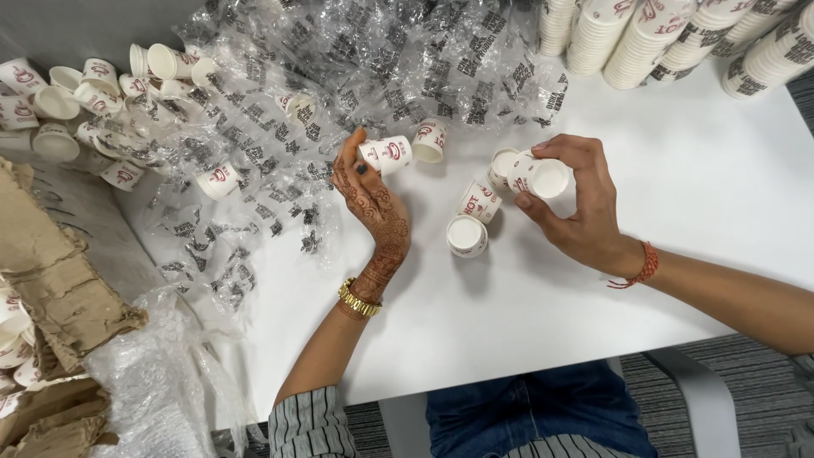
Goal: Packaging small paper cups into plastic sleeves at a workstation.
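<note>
White paper cups [540, 176] in right hand [577, 208].

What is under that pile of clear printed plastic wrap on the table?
Loose paper cups lie among the plastic wrap, some showing through it, and the white table shows beneath it. Whether more cups are buried underneath cannot be seen.

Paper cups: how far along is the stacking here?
Done: long cup stacks lie at the table's far right. In hand: the left hand holds one cup, the right hand a short stack. Left: loose cups far left, three more between the hands.
</note>
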